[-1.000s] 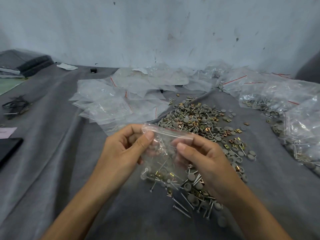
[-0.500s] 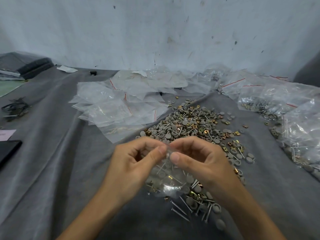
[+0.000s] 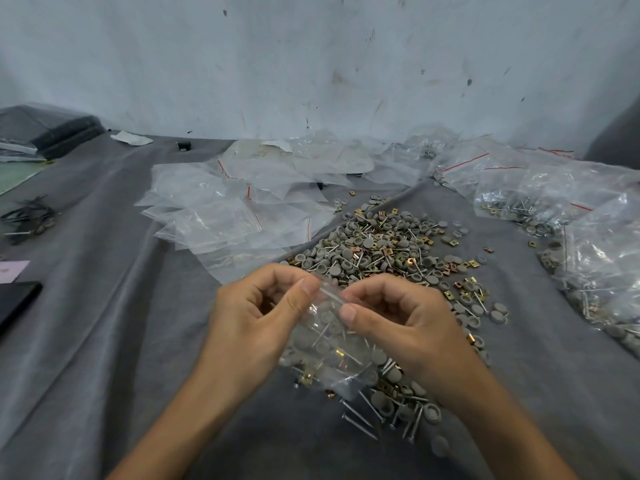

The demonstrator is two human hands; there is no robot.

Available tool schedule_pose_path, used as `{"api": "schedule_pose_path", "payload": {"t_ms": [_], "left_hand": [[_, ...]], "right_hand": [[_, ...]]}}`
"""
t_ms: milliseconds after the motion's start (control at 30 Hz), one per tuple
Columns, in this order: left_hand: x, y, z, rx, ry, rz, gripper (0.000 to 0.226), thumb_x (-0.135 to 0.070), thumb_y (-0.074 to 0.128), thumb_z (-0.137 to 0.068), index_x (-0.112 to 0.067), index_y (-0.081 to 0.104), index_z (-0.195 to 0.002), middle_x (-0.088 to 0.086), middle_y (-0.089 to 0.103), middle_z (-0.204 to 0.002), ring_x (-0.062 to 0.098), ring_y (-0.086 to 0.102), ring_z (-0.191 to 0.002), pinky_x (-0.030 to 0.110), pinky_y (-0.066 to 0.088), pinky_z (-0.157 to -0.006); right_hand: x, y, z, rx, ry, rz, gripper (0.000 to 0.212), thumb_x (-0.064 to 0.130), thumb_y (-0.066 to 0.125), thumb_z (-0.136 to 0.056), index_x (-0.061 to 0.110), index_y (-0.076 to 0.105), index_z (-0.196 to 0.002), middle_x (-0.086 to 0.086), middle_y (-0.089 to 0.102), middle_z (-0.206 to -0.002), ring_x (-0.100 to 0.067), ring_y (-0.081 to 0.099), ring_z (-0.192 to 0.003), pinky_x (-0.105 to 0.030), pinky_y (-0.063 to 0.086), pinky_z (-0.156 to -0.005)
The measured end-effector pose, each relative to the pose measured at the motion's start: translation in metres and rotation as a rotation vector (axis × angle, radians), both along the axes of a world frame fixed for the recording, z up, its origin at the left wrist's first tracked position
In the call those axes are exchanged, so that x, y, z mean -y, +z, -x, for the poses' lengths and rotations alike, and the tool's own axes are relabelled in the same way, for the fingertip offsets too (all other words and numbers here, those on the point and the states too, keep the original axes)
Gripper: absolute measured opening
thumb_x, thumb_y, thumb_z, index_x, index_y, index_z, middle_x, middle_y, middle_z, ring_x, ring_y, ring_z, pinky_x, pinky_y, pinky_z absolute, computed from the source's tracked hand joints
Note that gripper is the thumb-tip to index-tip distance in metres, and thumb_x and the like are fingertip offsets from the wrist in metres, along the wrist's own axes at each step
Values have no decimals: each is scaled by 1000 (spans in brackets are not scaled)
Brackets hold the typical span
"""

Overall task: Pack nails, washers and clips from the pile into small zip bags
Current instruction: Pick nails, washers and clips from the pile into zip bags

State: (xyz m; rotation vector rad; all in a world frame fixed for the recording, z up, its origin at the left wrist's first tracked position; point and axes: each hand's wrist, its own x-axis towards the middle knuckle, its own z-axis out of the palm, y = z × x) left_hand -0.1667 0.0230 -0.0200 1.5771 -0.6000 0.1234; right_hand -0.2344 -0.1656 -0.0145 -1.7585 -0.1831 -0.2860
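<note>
Clear plastic, crinkled and glinting: the bag point(image 3: 329, 344) sits in the centre of the frame, a little below the middle, held up off the grey cloth point(image 3: 104, 306) over the near end of the pile point(image 3: 381, 251). My left hand point(image 3: 256, 320) pinches the left end of its mouth between thumb and forefinger. My right hand point(image 3: 405, 323) pinches the right end the same way, with the other fingers curled in behind. The two thumbs sit close together along the zip strip, which I judge is because I am pressing it closed, the load being already inside.

I hold it by the top so the weight drops to the bottom and stays clear of the strip. Grey washers, a few nails and a brass clip show through the film, bunched low.

The mouth points up the frame, toward the pile and the wall. The closed bottom points down the frame, toward me. So its long axis runs from the pinch down to the lower centre, leaning a little to the right, and the strip crosses it from upper left to lower right.

Empty bags point(image 3: 221, 216) lie left of the pile within reach, filled bags point(image 3: 571, 216) at the right edge, so work flows left to right.
</note>
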Motion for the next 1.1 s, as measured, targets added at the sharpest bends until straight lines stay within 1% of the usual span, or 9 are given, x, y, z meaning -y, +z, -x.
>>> {"api": "schedule_pose_path", "payload": {"t_ms": [133, 267, 367, 500, 633, 733, 833, 967, 1100], "left_hand": [[0, -1, -1, -24, 1, 2, 12, -36, 68, -91, -26, 71, -86, -6, 63, -64, -1, 52, -54, 12, 40, -51], [4, -3, 6, 13, -70, -53, 8, -32, 68, -93, -27, 73, -90, 2, 70, -75, 8, 61, -64, 19, 49, -58], [8, -5, 12, 71, -75, -125, 6, -33, 70, -90, -28, 74, -91, -13, 69, -73, -1, 60, -65, 12, 45, -59], [7, -5, 14, 76, -83, -120, 6, -31, 73, -88, -25, 76, -89, -12, 70, -71, -3, 60, -62, 10, 44, -57], [9, -7, 16, 65, -83, -138, 14, -43, 71, -88, -30, 73, -93, -6, 71, -74, 8, 60, -61, 32, 50, -54], [10, -7, 17, 75, -82, -145, 21, -52, 66, -88, -33, 71, -95, -4, 72, -79, 17, 66, -68, 46, 53, -59], [8, -4, 14, 127, -50, -139, 18, -50, 65, -91, -33, 71, -95, -5, 73, -83, 14, 68, -70, 36, 56, -61], [2, 1, 7, 111, 37, -58, 14, -45, 69, -90, -32, 72, -90, -11, 68, -72, -1, 57, -57, 14, 44, -51], [-3, 4, 3, 102, 124, 17, 6, -35, 69, -90, -36, 72, -85, -14, 65, -68, -2, 56, -52, 15, 46, -46]], "right_hand": [[3, -1, 0, -12, -4, 25, 11, 31, 77, -88, 24, 76, -96, -6, 75, -90, -28, 71, -79, -47, 61, -71], [1, 0, 1, 17, 9, 52, 10, 32, 76, -89, 26, 76, -97, -4, 74, -88, -23, 70, -76, -35, 60, -66], [-1, -1, 2, 43, -2, 96, 7, 32, 75, -89, 27, 75, -93, -4, 72, -82, -20, 65, -68, -26, 54, -57], [-5, -1, 4, 80, -64, 150, 9, 30, 73, -85, 21, 74, -84, -4, 68, -73, -21, 59, -60, -33, 49, -52], [-9, 0, 4, 111, -95, 202, 12, 26, 73, -83, 16, 69, -77, -6, 65, -70, -21, 56, -58, -40, 48, -51], [-9, 1, 3, 98, -87, 155, 15, 24, 74, -83, 14, 67, -74, -4, 63, -65, -13, 52, -54, -30, 45, -48], [-7, 3, 3, 94, -71, 135, 26, 37, 73, -82, 14, 66, -73, -3, 61, -65, -7, 51, -55, -24, 43, -49], [0, 4, 1, 70, -84, 175, 11, 22, 70, -81, 16, 66, -73, -1, 61, -64, -5, 50, -55, -21, 41, -50], [11, 7, 2, 69, -109, 187, 7, 21, 69, -80, 20, 67, -74, 2, 64, -66, -6, 55, -57, -23, 46, -50]]}}
